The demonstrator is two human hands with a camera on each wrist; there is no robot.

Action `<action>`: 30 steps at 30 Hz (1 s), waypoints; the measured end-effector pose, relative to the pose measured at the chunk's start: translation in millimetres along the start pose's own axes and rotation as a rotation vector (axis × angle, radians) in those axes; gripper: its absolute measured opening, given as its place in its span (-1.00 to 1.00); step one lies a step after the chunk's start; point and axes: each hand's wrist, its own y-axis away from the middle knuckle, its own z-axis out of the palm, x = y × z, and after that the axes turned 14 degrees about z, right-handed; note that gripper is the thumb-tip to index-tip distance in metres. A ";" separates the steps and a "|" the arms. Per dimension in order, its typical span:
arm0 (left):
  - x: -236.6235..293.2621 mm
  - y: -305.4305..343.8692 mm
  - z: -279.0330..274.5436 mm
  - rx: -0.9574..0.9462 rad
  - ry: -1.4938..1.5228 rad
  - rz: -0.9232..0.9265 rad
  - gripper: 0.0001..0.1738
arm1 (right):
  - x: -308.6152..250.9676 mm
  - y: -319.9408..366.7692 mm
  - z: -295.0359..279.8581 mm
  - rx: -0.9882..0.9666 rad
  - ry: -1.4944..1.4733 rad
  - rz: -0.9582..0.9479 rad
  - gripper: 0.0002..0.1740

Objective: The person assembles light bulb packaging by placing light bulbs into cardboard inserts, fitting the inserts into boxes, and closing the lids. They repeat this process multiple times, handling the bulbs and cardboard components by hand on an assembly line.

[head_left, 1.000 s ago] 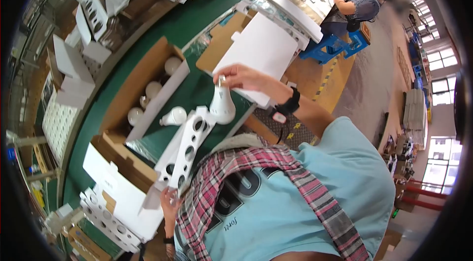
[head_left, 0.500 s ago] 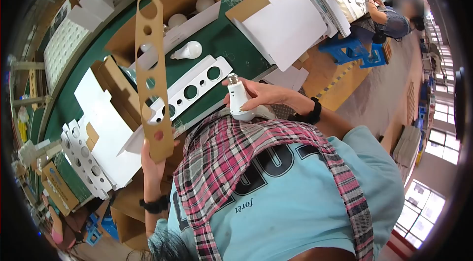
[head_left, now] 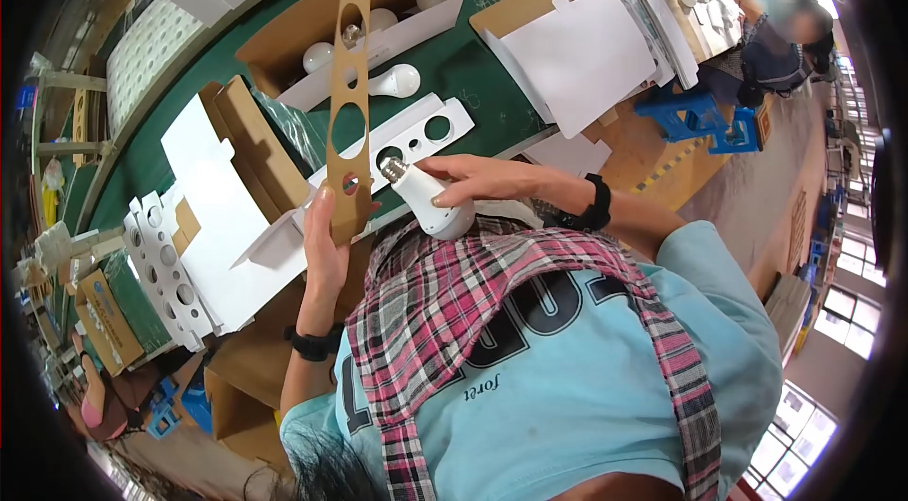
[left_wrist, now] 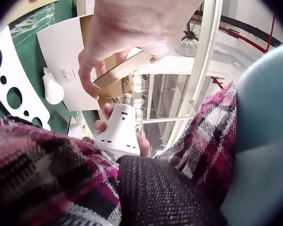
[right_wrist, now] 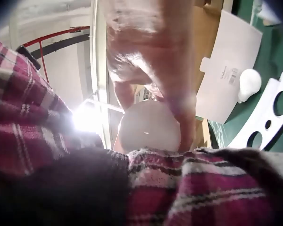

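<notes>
In the head view my left hand [head_left: 324, 250] grips the lower end of a long brown cardboard strip [head_left: 349, 58] cut with round holes, standing nearly upright. My right hand [head_left: 487, 181] holds a white light bulb [head_left: 430, 203] close in front of the apron, its metal screw base tilted toward the strip. The left wrist view has the cardboard strip [left_wrist: 122, 70] pinched just above the bulb's base. A white holed strip [head_left: 402, 127] lies on the green table behind the hands. Just past it rests a loose bulb [head_left: 402, 81].
Farther back, an open cardboard box [head_left: 274, 39] holds several bulbs. A white-flapped open box [head_left: 203, 208] stands to the left, and another white-flapped box [head_left: 596, 56] to the right. A person [head_left: 776, 52] sits at the far right near blue stools [head_left: 681, 115].
My left hand has raised the cardboard strip upright and brought it toward the bulb. My right hand has drawn the bulb from over the table toward the apron and tilted its base left.
</notes>
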 end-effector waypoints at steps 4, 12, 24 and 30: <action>10.6 7.6 11.3 -0.010 -0.107 0.058 -0.50 | -21.0 7.6 9.6 0.245 0.431 -0.204 -0.26; 7.5 11.2 7.7 -0.113 -0.323 0.278 -0.55 | -32.8 -6.6 27.4 0.561 0.871 -0.487 -0.28; 6.6 5.5 0.3 -0.105 -0.639 0.472 -0.47 | -31.1 -23.1 38.1 0.615 0.785 -0.570 -0.28; 5.9 -1.1 0.0 -0.112 -0.309 0.345 -0.59 | -32.9 -24.4 39.2 0.663 0.794 -0.589 -0.31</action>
